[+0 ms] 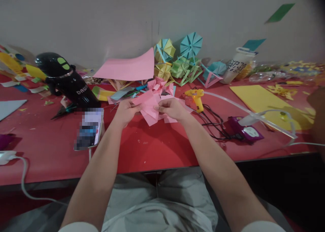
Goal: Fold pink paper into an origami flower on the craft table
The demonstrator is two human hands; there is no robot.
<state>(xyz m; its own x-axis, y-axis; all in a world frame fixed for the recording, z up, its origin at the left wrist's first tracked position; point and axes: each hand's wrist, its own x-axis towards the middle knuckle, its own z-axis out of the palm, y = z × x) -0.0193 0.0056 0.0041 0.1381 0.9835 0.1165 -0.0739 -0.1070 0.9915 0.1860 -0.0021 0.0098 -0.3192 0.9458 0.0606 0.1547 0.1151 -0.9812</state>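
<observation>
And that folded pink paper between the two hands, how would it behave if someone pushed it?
The folded pink paper is probably very light, since it looks thin and the left hand and right hand just pinch it. Its visible creases likely add some stiffness, but the pointed corners would probably bend under a push.

Centre: the sheet [149, 107] you pinch, matt paper, creased. Left of frame: bottle [77, 88], glossy. Right of centre: glue gun [197, 98], smooth plastic. Bottom: cloth [186, 188] on your lap, matt, wrinkled. Tabletop [157, 152]: smooth, faint sheen.
</observation>
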